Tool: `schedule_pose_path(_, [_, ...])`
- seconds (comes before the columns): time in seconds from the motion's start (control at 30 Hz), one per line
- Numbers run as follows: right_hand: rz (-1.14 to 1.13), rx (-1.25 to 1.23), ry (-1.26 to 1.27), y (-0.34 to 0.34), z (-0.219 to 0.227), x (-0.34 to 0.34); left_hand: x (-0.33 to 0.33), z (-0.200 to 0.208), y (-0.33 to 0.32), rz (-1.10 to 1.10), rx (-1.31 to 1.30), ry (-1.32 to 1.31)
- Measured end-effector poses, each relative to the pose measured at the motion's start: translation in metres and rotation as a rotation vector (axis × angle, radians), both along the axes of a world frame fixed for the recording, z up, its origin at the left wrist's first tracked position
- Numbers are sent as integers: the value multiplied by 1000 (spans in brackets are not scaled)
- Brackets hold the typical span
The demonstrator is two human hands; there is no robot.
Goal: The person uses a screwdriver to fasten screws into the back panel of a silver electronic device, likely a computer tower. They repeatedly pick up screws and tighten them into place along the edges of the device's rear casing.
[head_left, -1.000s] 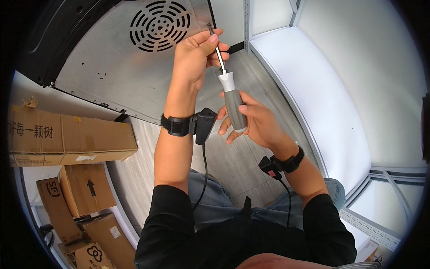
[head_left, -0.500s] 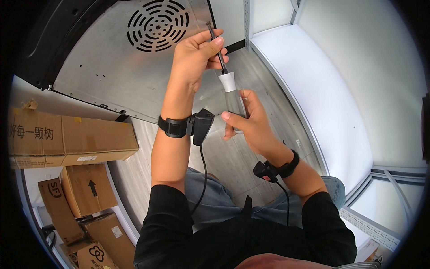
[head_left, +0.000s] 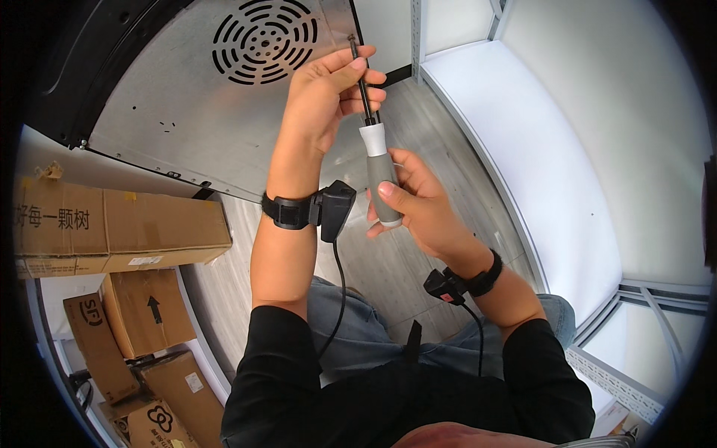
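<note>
Head: I see a screwdriver (head_left: pixel 373 140) angled toward the metal panel (head_left: pixel 194 123).
Left hand (head_left: pixel 321 89): pinching shaft (head_left: pixel 364 95), nearest panel.
Right hand (head_left: pixel 427 213): gripping handle (head_left: pixel 379 168), farther from panel.

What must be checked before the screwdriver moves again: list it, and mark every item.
1. Screwdriver held at its grey handle by the right grip: ok, thumb lies on it.
2. Left grip on the shaft: ok, thumb and fingers are around it.
3. Tip at the vented metal panel: cannot tell whether it is seated; it lies near the panel's right edge, too small to judge.
4. Left wrist cable clear of the screwdriver: ok, it hangs below, apart from it.
5. Long cardboard box away from both hands: ok, it lies off to the left.
</note>
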State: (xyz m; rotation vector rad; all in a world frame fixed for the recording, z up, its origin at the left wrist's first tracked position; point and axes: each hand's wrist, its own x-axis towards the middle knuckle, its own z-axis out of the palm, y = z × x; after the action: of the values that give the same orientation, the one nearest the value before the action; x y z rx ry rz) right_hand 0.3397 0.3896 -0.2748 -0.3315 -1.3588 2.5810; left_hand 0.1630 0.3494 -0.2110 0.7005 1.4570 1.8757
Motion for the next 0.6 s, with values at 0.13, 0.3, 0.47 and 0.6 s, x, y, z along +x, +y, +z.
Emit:
schedule_pose_path(0.13, [-64, 108, -77, -1, -15, -6, 0, -8, 4, 56, -42, 142])
schedule_pose_path(0.3, [81, 126, 9, 12, -9, -3, -4, -10, 5, 27, -15, 117])
schedule_pose_path(0.47, [306, -353, 240, 22, 5, 2, -9, -7, 1, -38, 19, 49])
schedule_pose_path(0.6, [296, -257, 183, 21, 0, 1, -7, -3, 0, -52, 35, -10])
